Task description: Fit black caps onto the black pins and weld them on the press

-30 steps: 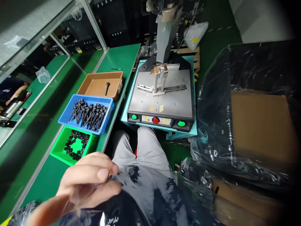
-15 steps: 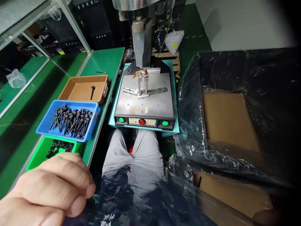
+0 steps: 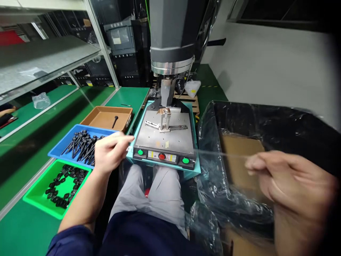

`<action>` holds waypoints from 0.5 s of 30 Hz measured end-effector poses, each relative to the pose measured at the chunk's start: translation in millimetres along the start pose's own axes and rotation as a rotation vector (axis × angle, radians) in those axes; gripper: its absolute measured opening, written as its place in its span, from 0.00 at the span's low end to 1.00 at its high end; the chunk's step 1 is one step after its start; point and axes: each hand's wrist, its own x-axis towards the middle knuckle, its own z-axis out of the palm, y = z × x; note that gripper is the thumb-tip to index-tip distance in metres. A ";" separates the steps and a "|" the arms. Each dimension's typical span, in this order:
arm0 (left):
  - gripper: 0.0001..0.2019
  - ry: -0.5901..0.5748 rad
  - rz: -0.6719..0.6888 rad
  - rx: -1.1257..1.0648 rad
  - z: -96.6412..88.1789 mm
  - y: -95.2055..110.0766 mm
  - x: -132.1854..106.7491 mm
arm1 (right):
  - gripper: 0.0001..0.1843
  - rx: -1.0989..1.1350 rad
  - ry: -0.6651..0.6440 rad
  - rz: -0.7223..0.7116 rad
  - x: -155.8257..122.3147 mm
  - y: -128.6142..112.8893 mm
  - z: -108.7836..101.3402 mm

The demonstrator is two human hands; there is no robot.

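Observation:
My left hand (image 3: 110, 152) hovers over the near corner of the blue tray (image 3: 61, 147), fingers pinched together and pointing right. My right hand (image 3: 287, 181) is raised at the right, pinching the thin edge of a clear plastic bag (image 3: 223, 153). That edge stretches as a faint line toward the left hand, which seems to hold the other end. Both hands are in front of the press machine's grey baseplate (image 3: 170, 137), which carries a small metal fixture (image 3: 165, 119).
The blue tray holds several black pins (image 3: 81, 144). A green tray (image 3: 34, 193) holds black caps, and a brown tray (image 3: 102, 119) holds one pin. A cardboard box lined with black plastic (image 3: 269, 121) stands at the right. The press front has green and red buttons (image 3: 161, 156).
The view has tilted up. My left hand rose from my lap to the blue tray's corner. My right hand came into view, and the clear plastic now stretches between the hands instead of over my lap.

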 end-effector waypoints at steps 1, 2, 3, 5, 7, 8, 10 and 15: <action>0.07 0.000 -0.052 -0.010 3.6 -3.6 9.2 | 0.12 0.012 -0.037 -0.017 5.4 -1.2 3.5; 0.09 0.001 -0.093 -0.032 7.4 -7.0 17.9 | 0.11 0.028 -0.071 -0.030 12.3 -1.3 7.8; 0.11 0.004 -0.127 -0.057 11.6 -10.4 26.3 | 0.12 0.049 -0.090 -0.039 20.4 -0.4 12.8; 0.14 0.019 -0.163 -0.119 20.2 -16.8 41.9 | 0.15 0.102 -0.109 -0.039 38.2 3.3 23.4; 0.19 0.031 -0.183 -0.193 27.9 -22.8 55.1 | 0.17 0.159 -0.134 -0.027 54.2 6.9 33.1; 0.21 0.035 -0.191 -0.234 30.8 -25.3 60.3 | 0.18 0.179 -0.145 -0.018 60.3 7.8 36.9; 0.23 0.043 -0.202 -0.308 34.2 -28.2 66.4 | 0.18 0.193 -0.157 -0.008 67.1 6.9 41.8; 0.25 0.062 -0.194 -0.370 26.4 -21.7 59.4 | 0.18 0.231 -0.181 -0.079 56.4 -7.9 37.6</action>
